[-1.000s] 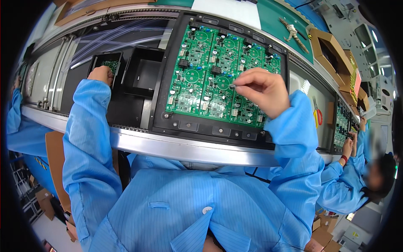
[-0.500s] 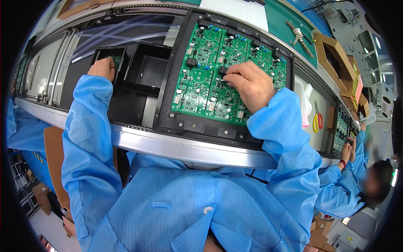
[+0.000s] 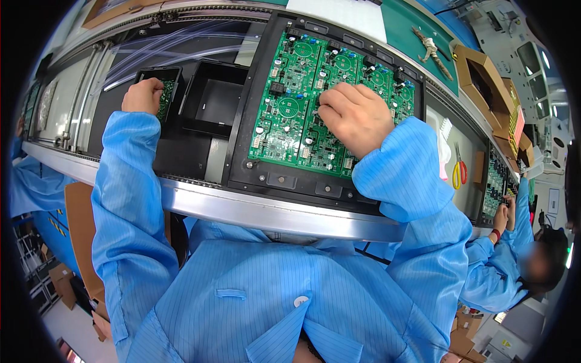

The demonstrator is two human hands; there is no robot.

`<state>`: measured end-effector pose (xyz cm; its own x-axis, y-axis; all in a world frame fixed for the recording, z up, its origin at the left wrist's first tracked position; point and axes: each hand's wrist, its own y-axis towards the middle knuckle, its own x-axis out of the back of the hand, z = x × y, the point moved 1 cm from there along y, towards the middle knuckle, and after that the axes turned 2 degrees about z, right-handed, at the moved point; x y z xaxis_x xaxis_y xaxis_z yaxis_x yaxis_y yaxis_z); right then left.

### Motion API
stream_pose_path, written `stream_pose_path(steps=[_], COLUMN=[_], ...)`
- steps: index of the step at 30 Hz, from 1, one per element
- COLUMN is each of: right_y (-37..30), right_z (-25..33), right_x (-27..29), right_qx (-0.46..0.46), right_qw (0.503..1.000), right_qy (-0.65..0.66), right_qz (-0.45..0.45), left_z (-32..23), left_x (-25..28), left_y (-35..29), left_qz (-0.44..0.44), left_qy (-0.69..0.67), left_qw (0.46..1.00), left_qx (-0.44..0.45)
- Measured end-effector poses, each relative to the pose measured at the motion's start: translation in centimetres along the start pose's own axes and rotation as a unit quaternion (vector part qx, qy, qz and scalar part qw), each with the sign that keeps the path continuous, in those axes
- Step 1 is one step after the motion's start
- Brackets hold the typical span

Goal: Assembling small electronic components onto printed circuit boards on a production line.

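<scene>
A green circuit board panel lies in a black carrier frame in front of me. My right hand is over the middle of the panel, its fingers bent and pinched close to the board. What sits between those fingertips is hidden. On the left, my left hand rests at the edge of a small black bin holding small green parts. Its thumb and fingers are closed together, and I cannot make out anything in them. Beside that bin stands a second black bin.
Scissors with red and yellow handles lie right of the frame. Clear tubes stretch behind the bins. Cardboard boxes stand at the far right. A metal rail runs along the front. A co-worker's hands are at another board.
My right hand has shifted slightly left, its fingers now curled more over the panel. My left hand has moved slightly left and up, uncovering more green parts in the bin.
</scene>
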<state>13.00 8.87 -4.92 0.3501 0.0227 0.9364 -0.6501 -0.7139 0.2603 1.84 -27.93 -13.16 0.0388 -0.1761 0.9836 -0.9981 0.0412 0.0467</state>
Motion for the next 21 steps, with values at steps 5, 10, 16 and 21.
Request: stream_pose_path(steps=[5,10,16,21], right_y=[0.0,-5.0,-21.4,-25.5], right_z=[-0.5,-4.8,-10.0,-11.6], right_x=[0.7,3.4,-0.3,-5.6], right_qx=[-0.034,-0.275,-0.448,-0.477], right_qw=[0.999,0.942,0.859,0.808], right_qy=[0.038,0.171,0.110,0.178], right_qz=[0.021,-0.087,0.220,0.295], left_z=[-4.3,-11.8,-15.4,-16.2], left_x=[2.7,5.3,4.5,2.8], left_y=[-1.9,-5.4,-6.0,-5.4], left_qz=[-0.078,0.059,0.136,0.079], left_qy=[-0.099,-0.445,-0.424,-0.355], left_qw=[0.990,0.884,0.865,0.889], left_qx=[-0.069,-0.134,-0.233,-0.277])
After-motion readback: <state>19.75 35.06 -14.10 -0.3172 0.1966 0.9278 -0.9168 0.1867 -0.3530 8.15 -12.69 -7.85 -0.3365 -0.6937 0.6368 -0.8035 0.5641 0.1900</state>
